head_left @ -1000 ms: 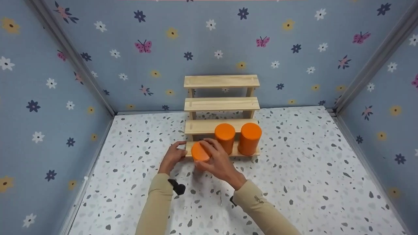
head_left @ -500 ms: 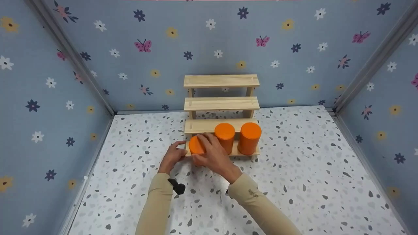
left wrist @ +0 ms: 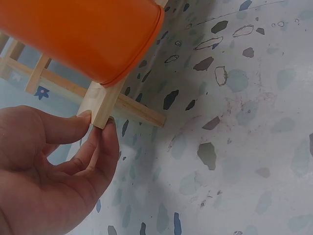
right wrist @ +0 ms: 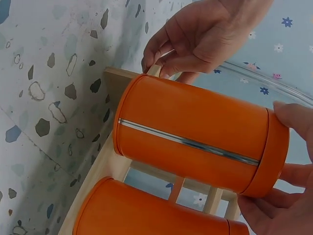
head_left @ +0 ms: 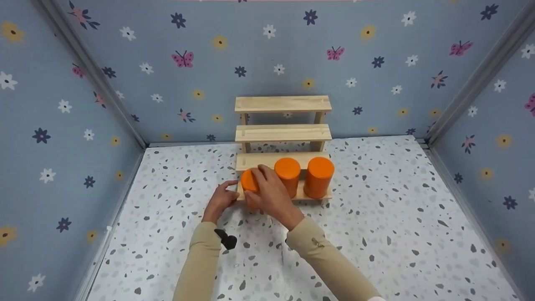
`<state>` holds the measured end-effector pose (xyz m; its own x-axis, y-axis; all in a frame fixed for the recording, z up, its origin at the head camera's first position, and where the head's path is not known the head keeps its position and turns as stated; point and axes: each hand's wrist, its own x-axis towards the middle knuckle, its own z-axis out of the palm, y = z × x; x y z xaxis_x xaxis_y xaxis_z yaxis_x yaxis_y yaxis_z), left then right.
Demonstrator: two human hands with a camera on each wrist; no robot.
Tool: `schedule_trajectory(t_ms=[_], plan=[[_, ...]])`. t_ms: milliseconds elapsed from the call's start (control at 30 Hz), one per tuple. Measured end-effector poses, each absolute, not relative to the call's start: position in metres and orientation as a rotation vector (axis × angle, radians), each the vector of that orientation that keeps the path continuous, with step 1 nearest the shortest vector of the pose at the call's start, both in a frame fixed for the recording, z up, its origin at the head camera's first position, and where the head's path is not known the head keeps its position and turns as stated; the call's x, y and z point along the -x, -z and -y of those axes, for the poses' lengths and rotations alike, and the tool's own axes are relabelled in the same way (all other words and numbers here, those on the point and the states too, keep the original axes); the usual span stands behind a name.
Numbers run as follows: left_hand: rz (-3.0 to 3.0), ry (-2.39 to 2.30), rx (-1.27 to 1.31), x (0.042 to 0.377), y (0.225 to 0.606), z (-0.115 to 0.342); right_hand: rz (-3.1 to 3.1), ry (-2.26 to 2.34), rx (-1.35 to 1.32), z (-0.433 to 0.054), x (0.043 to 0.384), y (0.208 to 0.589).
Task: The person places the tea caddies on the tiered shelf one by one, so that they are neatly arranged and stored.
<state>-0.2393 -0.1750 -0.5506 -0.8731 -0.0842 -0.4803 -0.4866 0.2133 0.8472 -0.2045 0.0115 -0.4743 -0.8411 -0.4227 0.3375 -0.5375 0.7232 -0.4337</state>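
Note:
My right hand (head_left: 273, 195) grips an orange cylindrical canister (head_left: 249, 180) around its lid from above. In the right wrist view, this canister (right wrist: 195, 127) shows a metal seam down its side, and its base is at the lowest step of a wooden tiered rack (head_left: 283, 133). My left hand (head_left: 220, 200) pinches the left end of that step; the left wrist view shows thumb and fingers of the left hand (left wrist: 63, 161) on the step's end (left wrist: 101, 107). Two matching orange canisters, one in the middle (head_left: 287, 169) and one at the right (head_left: 319, 177), stand upright on the same step.
Three higher steps of the rack rise behind the canisters, toward a flower-patterned back wall (head_left: 267, 54). Similar walls (head_left: 62, 154) close off both sides. Under the rack lies a white speckled floor surface (head_left: 397, 217).
My right hand has moved the canister back and slightly left, onto the left part of the lowest step beside the middle canister. The left hand has stayed at the step's end.

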Motion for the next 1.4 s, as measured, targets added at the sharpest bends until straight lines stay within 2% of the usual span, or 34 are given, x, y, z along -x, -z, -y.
schedule_trajectory(t_ms=[667, 1400], plan=[[-2.168, -1.753, 0.503, 0.237, 0.552, 0.175, 2.717, -0.409, -0.708, 0.002, 0.212, 0.463], [-2.150, -1.750, 0.521, 0.237, 0.550, 0.175, 2.656, -0.430, -0.679, 0.007, 0.217, 0.470]])
